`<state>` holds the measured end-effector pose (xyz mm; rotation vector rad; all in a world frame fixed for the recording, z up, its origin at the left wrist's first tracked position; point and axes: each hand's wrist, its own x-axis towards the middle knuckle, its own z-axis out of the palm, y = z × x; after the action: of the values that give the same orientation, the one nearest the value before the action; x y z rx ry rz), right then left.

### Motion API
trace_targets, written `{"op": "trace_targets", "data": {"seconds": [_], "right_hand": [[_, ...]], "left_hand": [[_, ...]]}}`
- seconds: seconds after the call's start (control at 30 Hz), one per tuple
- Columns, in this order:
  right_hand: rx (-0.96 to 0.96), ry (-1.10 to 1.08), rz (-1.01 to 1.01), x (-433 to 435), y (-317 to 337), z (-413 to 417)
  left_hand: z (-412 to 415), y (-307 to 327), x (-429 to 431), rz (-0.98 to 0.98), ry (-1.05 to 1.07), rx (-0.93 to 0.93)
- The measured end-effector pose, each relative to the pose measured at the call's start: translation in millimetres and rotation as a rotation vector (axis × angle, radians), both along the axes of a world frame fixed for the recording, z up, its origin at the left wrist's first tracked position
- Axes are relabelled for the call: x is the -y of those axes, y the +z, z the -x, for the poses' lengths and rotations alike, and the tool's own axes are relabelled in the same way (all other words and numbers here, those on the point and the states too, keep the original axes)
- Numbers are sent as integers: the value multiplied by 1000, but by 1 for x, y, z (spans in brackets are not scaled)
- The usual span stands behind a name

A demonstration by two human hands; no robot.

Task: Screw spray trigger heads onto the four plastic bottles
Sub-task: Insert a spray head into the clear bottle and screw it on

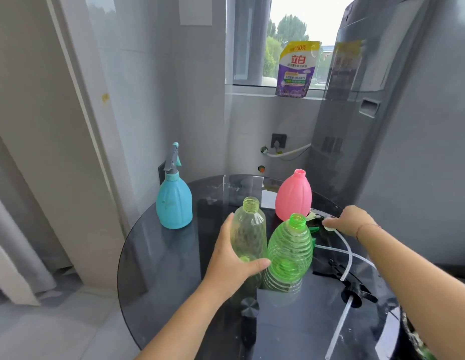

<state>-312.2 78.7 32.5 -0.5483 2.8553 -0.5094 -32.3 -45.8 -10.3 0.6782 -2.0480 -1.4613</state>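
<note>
A round dark glass table point(158, 255) stands by a window point(291, 48). The left hand point(232, 266) grips a pale yellow bottle point(248, 229). The right hand point(349, 220) closes on a trigger head point(319, 220) (partly hidden) just behind the uncapped green bottle point(291, 253) and beside the pink bottle point(293, 196). The blue bottle point(174, 201) has its head on.

Blue bottle point(173, 203) with grey trigger point(172, 158), pink bottle point(293, 197), ribbed bright-green bottle point(290, 253), pale yellow-green bottle point(248, 227); dark glossy counter point(161, 255).
</note>
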Motion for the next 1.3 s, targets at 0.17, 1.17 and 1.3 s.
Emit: {"op": "trace_targets", "data": {"seconds": [0.17, 1.17, 1.3], "right_hand": [[-24, -12, -78, 21, -6, 3], [-215, 258, 993, -58, 173, -199], [-239, 312, 1135, -55, 192, -226]], "left_hand": [[4, -8, 5, 41, -10, 7], [-74, 22, -73, 118, -37, -23], [-86, 23, -83, 130, -61, -15]]}}
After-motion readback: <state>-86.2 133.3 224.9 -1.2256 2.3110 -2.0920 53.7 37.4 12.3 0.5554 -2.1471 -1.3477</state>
